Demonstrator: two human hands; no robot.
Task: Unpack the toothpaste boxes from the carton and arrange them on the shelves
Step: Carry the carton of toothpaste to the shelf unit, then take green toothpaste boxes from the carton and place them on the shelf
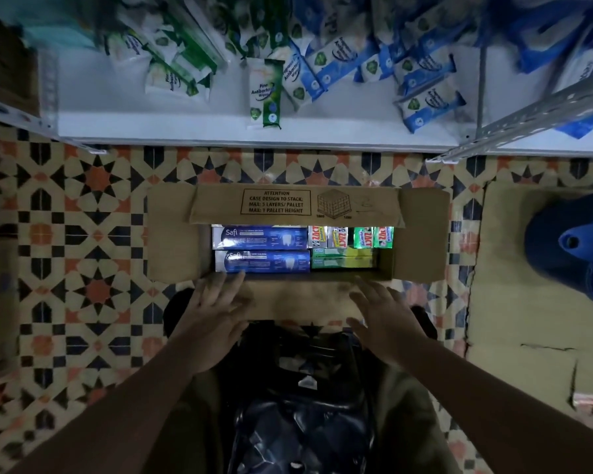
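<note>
The patterned floor [83, 206] takes up most of the view, and the open carton [298, 234] sits on it as the landmark for everything else. Beyond the carton's far side a strip of bare floor separates it from the front edge of the white shelf [220, 131], which runs across the whole width. On that shelf, packets of wipes [264, 94] lie in a loose heap toward the back, green ones to the left and blue ones to the right, leaving bare shelf along the front. A slotted metal upright [528, 121] slants down beyond the carton's right far corner. To the carton's right a flattened piece of cardboard [514, 302] covers the floor, with a blue plastic object [569, 251] on it, well apart from the carton. To the carton's left the floor is open tile.

The carton's far flap [295, 205] leans over the opening and hides the rear row; the side flaps lie spread outward. Inside, two blue toothpaste boxes [261, 249] lie lengthwise on the left, and smaller green, red and white boxes [351, 246] fill the right.

The left hand [216, 309] and right hand [384, 316] hover at the near flap [302, 299], fingers spread wide and straight, gripping nothing; whether they touch the flap is unclear because of blur.
</note>
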